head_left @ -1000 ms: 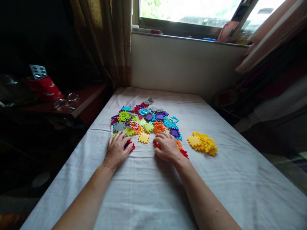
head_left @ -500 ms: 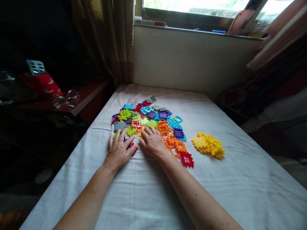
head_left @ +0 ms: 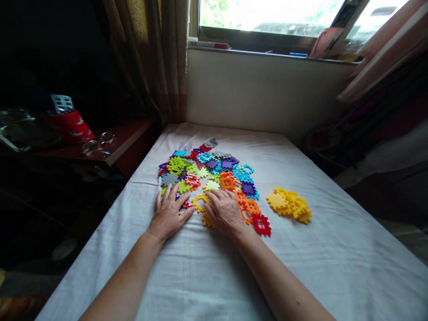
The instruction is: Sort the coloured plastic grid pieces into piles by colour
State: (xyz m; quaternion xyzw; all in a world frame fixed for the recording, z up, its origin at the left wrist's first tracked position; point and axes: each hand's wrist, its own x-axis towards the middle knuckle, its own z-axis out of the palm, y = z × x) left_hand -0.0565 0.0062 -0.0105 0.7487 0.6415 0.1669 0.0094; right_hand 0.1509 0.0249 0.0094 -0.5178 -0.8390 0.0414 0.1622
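Note:
A spread of coloured plastic interlocking tiles with toothed edges lies on the white bedsheet. My left hand [head_left: 169,213] lies palm down at its near left side, fingers apart, over a purple and red tile [head_left: 183,204] and beside a lime green tile [head_left: 183,186]. My right hand [head_left: 224,211] is bent over yellow interlocking tiles [head_left: 199,203], its fingers close together; one open yellow frame sticks out past the fingertips and more yellow shows under the thumb side. The palm hides the rest. Orange tiles [head_left: 228,182] lie just right of this hand.
A separate pile of yellow tiles [head_left: 290,205] sits to the right on the sheet. A dark red tile [head_left: 261,225] lies near my right wrist. On the left, a wooden table [head_left: 123,145] holds glasses [head_left: 98,143] and a red container [head_left: 72,127]. A wall and window stand beyond the bed.
My right hand has drawn back toward me and slightly right, and yellow tiles have come out of the pile with it. The left hand has barely moved. The view has tilted up slightly.

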